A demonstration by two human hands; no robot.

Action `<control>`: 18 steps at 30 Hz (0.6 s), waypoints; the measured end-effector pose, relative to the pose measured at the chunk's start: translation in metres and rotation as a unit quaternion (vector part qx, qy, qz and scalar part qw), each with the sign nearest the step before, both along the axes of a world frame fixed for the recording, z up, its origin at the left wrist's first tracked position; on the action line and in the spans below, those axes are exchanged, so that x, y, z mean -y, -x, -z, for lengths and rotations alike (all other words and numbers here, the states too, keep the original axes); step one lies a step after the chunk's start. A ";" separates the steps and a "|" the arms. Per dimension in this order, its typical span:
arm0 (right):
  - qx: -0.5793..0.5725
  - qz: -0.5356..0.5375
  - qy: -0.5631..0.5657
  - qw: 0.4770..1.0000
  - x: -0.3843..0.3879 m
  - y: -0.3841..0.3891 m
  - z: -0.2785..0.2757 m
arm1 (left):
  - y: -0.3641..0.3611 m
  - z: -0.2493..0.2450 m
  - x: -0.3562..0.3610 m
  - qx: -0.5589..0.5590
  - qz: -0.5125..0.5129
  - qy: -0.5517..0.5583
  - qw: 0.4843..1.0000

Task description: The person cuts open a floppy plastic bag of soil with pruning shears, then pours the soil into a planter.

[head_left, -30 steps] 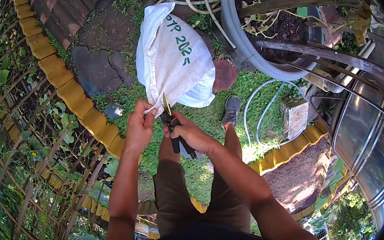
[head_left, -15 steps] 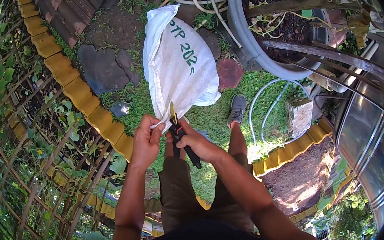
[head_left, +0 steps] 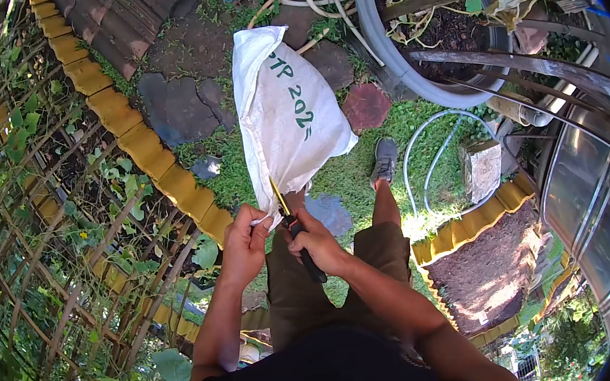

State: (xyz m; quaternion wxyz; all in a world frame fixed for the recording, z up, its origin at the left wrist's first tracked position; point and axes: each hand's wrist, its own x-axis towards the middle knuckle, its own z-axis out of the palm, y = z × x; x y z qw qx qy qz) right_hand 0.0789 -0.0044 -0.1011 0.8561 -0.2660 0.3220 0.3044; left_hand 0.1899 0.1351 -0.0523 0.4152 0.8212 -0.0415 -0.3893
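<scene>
A white woven sack (head_left: 292, 116) with green hand lettering hangs in front of me. My left hand (head_left: 245, 240) pinches its bottom corner between thumb and fingers. In my right hand (head_left: 317, 244) is a pair of pruning shears (head_left: 296, 228) with black-and-orange handles. Their narrow yellowish blades point up the sack and lie against its edge, just right of my left fingers. The handles now look pressed together inside my fist. Part of the sack's corner is hidden by the left fingers.
A large grey round planter (head_left: 371, 30) with soil and a trailing plant stands at upper right, wooden poles across it. A pale hose (head_left: 409, 155) loops over the grass. Yellow wavy edging (head_left: 121, 118) borders a bamboo lattice (head_left: 49, 275) on the left. Stepping stones (head_left: 177, 107) lie ahead.
The shears' handles have come together and the blades have closed up at the sack's edge. Both hands and the sack's lower end sit slightly lower and further right in view.
</scene>
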 end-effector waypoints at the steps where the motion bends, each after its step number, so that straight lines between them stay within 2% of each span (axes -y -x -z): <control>1: -0.003 0.013 -0.022 1.000 -0.003 0.002 -0.001 | 0.001 -0.003 -0.002 -0.005 0.002 -0.008 1.000; 6: -0.001 0.098 -0.082 0.992 0.006 -0.015 0.004 | 0.003 -0.002 -0.004 -0.016 -0.009 0.007 1.000; 15: 0.005 0.035 -0.004 0.999 -0.006 -0.017 0.017 | -0.002 0.000 -0.005 -0.034 -0.018 0.002 0.999; 18: 0.024 0.056 -0.009 0.998 -0.014 -0.021 0.024 | -0.011 0.004 -0.012 -0.036 -0.028 0.008 0.999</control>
